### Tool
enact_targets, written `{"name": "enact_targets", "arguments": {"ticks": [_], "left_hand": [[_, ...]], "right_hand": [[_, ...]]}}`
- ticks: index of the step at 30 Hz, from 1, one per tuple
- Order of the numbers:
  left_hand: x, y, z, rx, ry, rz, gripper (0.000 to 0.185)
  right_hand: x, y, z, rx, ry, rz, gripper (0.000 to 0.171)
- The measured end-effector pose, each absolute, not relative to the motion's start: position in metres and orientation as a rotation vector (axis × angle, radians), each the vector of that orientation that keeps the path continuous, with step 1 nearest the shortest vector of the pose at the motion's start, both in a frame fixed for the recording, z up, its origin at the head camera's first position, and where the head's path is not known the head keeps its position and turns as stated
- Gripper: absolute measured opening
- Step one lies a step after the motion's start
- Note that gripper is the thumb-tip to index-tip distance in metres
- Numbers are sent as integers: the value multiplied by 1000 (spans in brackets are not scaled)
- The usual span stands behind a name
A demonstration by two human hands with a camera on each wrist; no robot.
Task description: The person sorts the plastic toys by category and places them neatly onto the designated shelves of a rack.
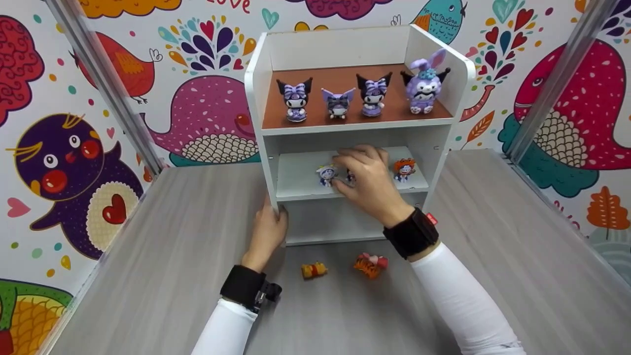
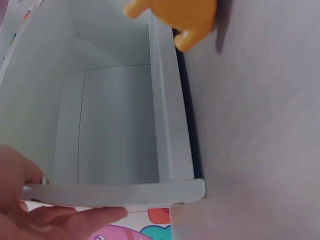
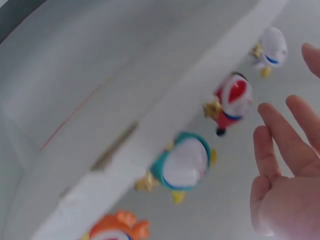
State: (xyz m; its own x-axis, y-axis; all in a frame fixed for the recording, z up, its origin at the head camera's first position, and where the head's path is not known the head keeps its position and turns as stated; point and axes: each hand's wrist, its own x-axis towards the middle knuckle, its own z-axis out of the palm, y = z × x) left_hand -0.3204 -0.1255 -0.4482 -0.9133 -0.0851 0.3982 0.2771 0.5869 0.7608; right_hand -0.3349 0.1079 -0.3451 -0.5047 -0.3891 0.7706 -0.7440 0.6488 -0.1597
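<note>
My left hand (image 1: pixel 268 229) grips the lower left side panel of a white toy shelf (image 1: pixel 355 128); the left wrist view has the thumb inside the panel and the fingers outside. Over the middle shelf, my right hand (image 1: pixel 367 180) is held with curved fingers and thumb apart, empty. Near it stand a white figurine (image 3: pixel 274 47), a red-and-white figurine (image 3: pixel 235 100), a teal-and-white figurine (image 3: pixel 185 162) and an orange-haired figurine (image 1: pixel 404 169). In the head view the right hand partly hides the figurines in the middle of this row.
Purple-and-black figurines (image 1: pixel 296 103) stand along the brown top shelf (image 1: pixel 340 74). On the grey table (image 1: pixel 207 236) before the unit lie a yellow-and-red figurine (image 1: pixel 314 269) and an orange striped figurine (image 1: pixel 367 266) beside something pink. Walls with cartoon prints (image 1: pixel 207 113) enclose the table.
</note>
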Motion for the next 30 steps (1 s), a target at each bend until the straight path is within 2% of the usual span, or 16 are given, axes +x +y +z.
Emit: {"name": "enact_targets", "arguments": {"ticks": [9,17,30], "left_hand": [[-318,-126,-448,-155,-2426,-1292,59],[-318,-127,-446,-161,-2418,-1259,59],[-320,-126,-448,-151,-2431,-1271,60]], "right_hand": [[-297,139,-350,932,-2044,659,19],[-286,176,-379,1279,-2289,629,14],[-296,186,-409,1392,-2851,616,26]]}}
